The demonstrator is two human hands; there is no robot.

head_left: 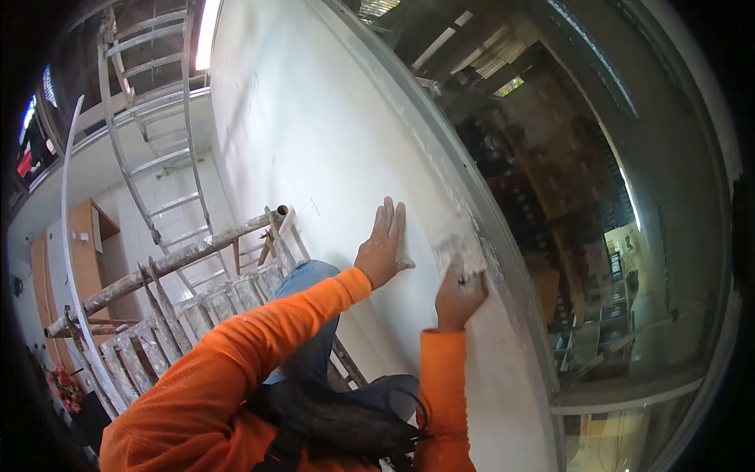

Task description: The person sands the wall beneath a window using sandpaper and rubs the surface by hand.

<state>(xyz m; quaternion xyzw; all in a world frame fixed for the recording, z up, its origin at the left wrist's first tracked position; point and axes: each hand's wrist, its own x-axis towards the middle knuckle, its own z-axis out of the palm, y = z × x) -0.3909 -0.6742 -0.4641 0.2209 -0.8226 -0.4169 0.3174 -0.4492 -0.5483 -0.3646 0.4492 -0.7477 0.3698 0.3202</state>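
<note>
My left hand (383, 245) lies against the white wall (314, 149), fingers stretched out and the thumb apart, holding nothing. To its right, my right hand (459, 299) is closed around what looks like a putty knife (465, 252), its wide, plaster-smeared blade against the wall. The blade is blurred, and my fingers hide its handle. Grey-white smears surround it, close to the grey frame (491, 212) at the wall's edge. Both arms are in orange sleeves.
Glass panes (582, 220) with reflections fill the right side. At left stand a metal ladder (157, 169), a stained scaffold pipe (181, 258) and a slatted, paint-spattered platform (197, 321). A wooden cabinet (85, 228) is farther back. My jeans-clad legs (314, 334) are beside the wall.
</note>
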